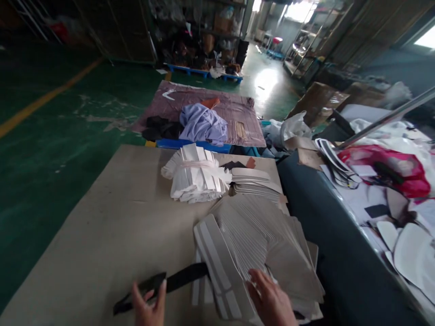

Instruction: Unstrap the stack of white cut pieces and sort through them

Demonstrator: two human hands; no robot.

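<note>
My left hand (148,305) is at the bottom of the view, its thumb and fingers apart over a black strap (185,277). The fingertips overlap the strap's folded left part; whether they press on it is unclear. The strap's right end meets the edge of a grey-beige panel with pale bands (215,260). My right hand (272,301) is over the near side of a fanned stack of grey-beige panels (244,226), fingers slightly bent and apart. Its fingertips appear to touch the panels beside the banded one. Part of the lower stack is hidden by this hand.
A tied bundle of white strips (197,176) and a smaller panel pile (254,181) lie at the back of the board-topped table (136,226). Beyond stands a surface with lavender cloth (204,122). At right, a side table carries white pieces (414,249) and a pink bag (387,167).
</note>
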